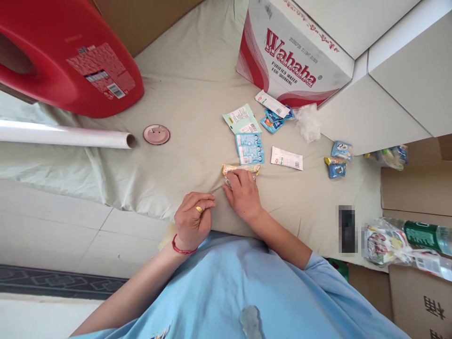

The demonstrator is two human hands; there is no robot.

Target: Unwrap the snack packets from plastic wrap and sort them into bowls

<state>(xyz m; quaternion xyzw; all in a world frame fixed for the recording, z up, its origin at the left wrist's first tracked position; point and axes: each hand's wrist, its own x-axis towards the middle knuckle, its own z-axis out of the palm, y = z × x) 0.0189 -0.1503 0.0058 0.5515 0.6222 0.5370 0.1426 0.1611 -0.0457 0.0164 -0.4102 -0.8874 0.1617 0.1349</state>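
Note:
My right hand [243, 193] lies over a yellow printed packet [252, 168] on the cloth, fingers curled onto it and covering its middle. To the left, my left hand [194, 214], with a gold ring and a red bracelet, is closed with its fingertips pressed together. Whether anything small is pinched there cannot be made out. Just beyond the packet lies a blue sachet strip [250, 148], overlapped with a pale green packet [243, 118]. A white stick sachet [286, 158] rests to the right of the strip.
Toward the back stand a Wahaha carton [289, 61] and a red jug [102, 66]. A film roll [67, 134] and a round pin badge [156, 134] lie left. Right are small blue packets [337, 169], crumpled clear plastic [308, 121], and a green-labelled bottle [422, 234].

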